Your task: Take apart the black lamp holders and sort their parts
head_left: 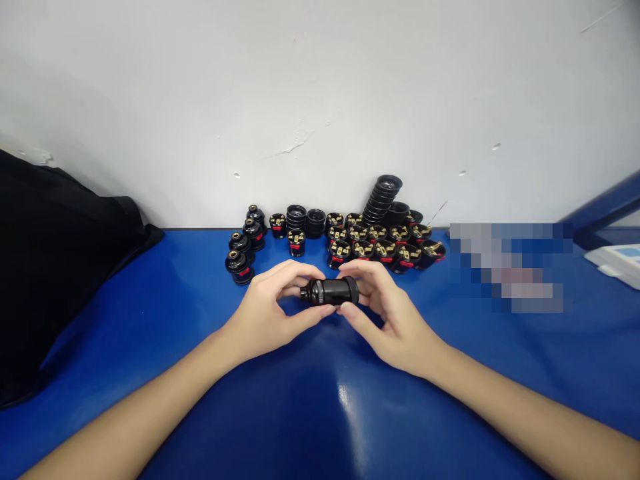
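Between both hands a black lamp holder (336, 291) lies on its side, just above the blue table. My left hand (270, 308) is closed around its narrow, necked end, thumb and fingers pressing on the body. Around the wider, rimmed end, my right hand (395, 317) has its thumb in front and fingers behind. Behind the left hand stand several black domed caps (241, 265) with brass collars and red tabs. Beyond the right hand are rows of black socket bases (363, 250) with brass contacts and red tabs.
A leaning stack of ribbed black rings (383, 199) stands against the white wall (310, 100), with more rings (296, 215) nearby. Black cloth (60, 267) covers the table's left side. A blurred patch (525, 273) and a white object (617, 263) lie at right.
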### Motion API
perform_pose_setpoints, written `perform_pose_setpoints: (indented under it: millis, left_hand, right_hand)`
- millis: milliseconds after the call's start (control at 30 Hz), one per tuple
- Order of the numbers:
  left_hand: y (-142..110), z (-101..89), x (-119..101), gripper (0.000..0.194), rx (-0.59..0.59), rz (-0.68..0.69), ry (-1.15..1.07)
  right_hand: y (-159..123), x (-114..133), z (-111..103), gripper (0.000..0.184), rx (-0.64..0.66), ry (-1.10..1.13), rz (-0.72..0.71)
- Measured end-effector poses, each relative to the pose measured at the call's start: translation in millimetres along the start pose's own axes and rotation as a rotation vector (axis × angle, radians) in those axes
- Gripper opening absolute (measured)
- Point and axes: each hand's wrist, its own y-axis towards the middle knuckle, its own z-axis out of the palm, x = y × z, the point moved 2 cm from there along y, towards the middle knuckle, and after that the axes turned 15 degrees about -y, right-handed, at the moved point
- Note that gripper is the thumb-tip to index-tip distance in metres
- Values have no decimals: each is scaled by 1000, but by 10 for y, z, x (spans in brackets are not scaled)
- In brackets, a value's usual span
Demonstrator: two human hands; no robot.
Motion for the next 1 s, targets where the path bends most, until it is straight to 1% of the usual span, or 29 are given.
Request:
perform_pose_setpoints:
  millis: [100, 167, 233, 333, 400, 467, 533, 600, 700, 800, 933, 1000]
  left_hand:
    - [2, 0, -3, 35, -4, 13, 5]
    - [16, 2, -9, 33, -15, -26, -15]
    - [34, 5, -16, 31, -28, -88, -60]
    - [53, 16, -21, 29, -34, -202, -169]
    - [55, 25, -16, 31, -37, -287, -236]
    - [51, 32, -5, 34, -41, -363, -269]
    - [45, 30, 6, 36, -43, -387, -268]
    - [47, 15, 9, 34, -50, -345, -243]
    - [70, -42, -14, 29, -80, -204, -123]
    - [124, -126, -90, 31, -94, -43, 105]
    - [237, -260, -282, 37, -153, 176, 504]
    - [315, -323, -381, 36, -158, 246, 593]
  right_hand:
    - [-2, -24, 2, 23, 33, -1, 56]
    - [-9, -45, 6, 26, 18, -7, 39]
    - [-16, -58, 13, 33, -2, 9, -10]
    - [-23, -58, 12, 35, -29, 48, -99]
    - [-25, -47, -4, 33, -48, 21, -149]
    - [-24, -34, -23, 26, -65, -61, -170]
    - [-22, -24, -41, 20, -93, -132, -169]
    - [-17, -18, -51, 19, -128, -146, -158]
    - [-9, -18, -47, 26, -151, -132, -142]
    - [-5, -19, -37, 33, -158, -145, -139]
    - [-3, -6, -43, 38, -171, -178, -132]
    - [1, 9, -53, 39, -176, -220, -128]
